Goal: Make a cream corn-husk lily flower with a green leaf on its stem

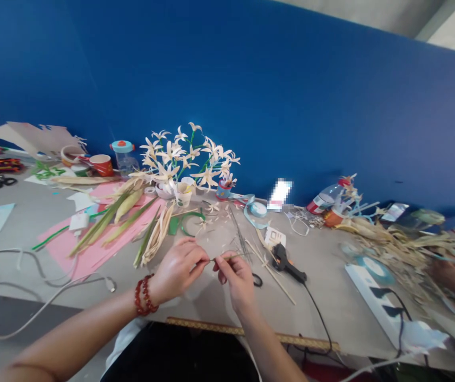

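I am holding a thin strand [212, 260] above the counter [326, 260], left of the glue gun [289, 263]. My left hand [180, 269] is pinching it between thumb and fingers, and my right hand [235, 277] is gripping it just beside, fingers curled in (the far tip is too small to make out). No petals are showing on it, so I am judging this piece to be at an early stage. Beyond the glue gun and to its left, white flowers [167, 174] are standing above small cups [183, 198], looking finished to me. Also left of the glue gun, pale strips [158, 234] and green leaves [102, 223] are lying apparently unworked, the leaves partly over pink sheets [110, 249]; plenty is seemingly remaining. Well right of the glue gun, another person's hand [450, 278] is showing beside dry scraps [394, 249].
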The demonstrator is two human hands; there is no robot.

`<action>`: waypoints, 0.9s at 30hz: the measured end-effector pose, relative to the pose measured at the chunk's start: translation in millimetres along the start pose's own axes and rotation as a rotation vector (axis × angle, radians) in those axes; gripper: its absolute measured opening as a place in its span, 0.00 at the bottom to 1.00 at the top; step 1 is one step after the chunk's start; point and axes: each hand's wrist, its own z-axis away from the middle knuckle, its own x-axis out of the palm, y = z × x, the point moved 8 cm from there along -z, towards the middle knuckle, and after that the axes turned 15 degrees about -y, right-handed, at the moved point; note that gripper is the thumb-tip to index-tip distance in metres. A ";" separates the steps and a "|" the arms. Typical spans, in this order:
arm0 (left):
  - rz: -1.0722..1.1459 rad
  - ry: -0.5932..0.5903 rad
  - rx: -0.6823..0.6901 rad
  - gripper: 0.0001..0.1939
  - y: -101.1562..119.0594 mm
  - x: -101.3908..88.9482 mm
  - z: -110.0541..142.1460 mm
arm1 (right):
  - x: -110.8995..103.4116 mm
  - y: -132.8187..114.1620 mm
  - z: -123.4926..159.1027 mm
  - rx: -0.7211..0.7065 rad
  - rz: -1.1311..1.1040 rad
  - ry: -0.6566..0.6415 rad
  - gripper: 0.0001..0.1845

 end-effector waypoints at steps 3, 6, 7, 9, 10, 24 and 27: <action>-0.099 0.009 0.035 0.07 3.0 1.7 2.6 | -1.3 6.7 -0.4 0.035 -0.089 0.053 0.16; -0.081 0.018 0.023 0.07 0.6 1.6 4.5 | -6.0 14.1 -1.0 0.075 -0.148 0.082 0.17; -0.043 0.024 -0.005 0.06 -2.8 1.0 5.0 | -8.5 16.4 -0.3 0.094 -0.165 0.086 0.18; 0.111 0.010 -0.114 0.05 -15.8 2.6 5.7 | -18.9 12.9 4.5 0.072 -0.158 0.127 0.19; 0.228 -0.017 -0.186 0.05 -24.3 6.1 6.1 | -26.7 3.9 9.1 0.008 -0.102 0.170 0.19; 1.280 -0.333 -0.415 0.12 -34.9 46.2 10.5 | 33.8 -96.8 25.8 -0.778 1.502 -0.237 0.09; 1.222 -0.343 -0.415 0.11 -36.9 42.3 14.1 | 33.2 -88.1 14.4 -0.689 1.495 -0.330 0.07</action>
